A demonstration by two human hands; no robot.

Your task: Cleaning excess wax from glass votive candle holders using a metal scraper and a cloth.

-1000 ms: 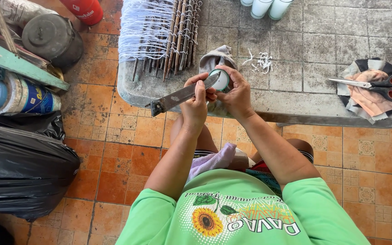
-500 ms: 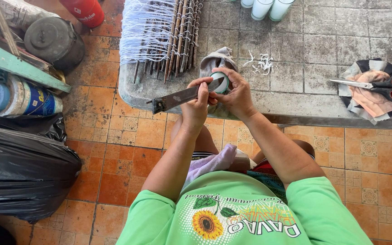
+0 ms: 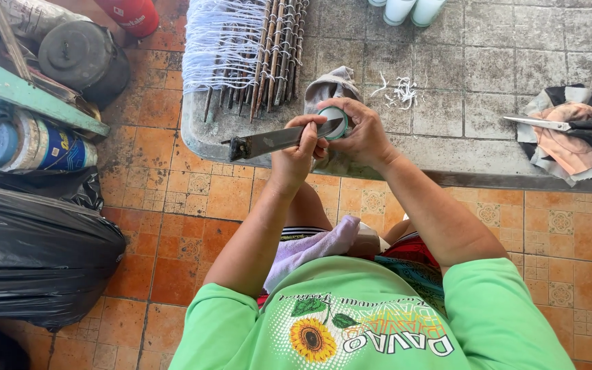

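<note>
I watch both hands meet at the edge of the grey concrete ledge (image 3: 447, 147), and the change from 1 second ago is small: the flat metal blade (image 3: 275, 140) now lies closer to level, its blunt dark end sticking out to the left of my left hand (image 3: 294, 154), where before it angled down more steeply. My left fingers (image 3: 307, 129) are curled tight around the blade near its tip, holding it firmly. My right hand (image 3: 361, 133) is cupped and closed around a small round roll with a green rim (image 3: 335, 121), which sits just between the 2 sets of fingers, the blade tip touching its face. I judge the blade is working across the roll, so the cut or scrape looks in progress, not finished. Beyond the fingers lies a rack of sticks strung with white thread (image 3: 244, 44); well to the right of them rest scissors (image 3: 577, 127) on a cloth scrap.
</note>
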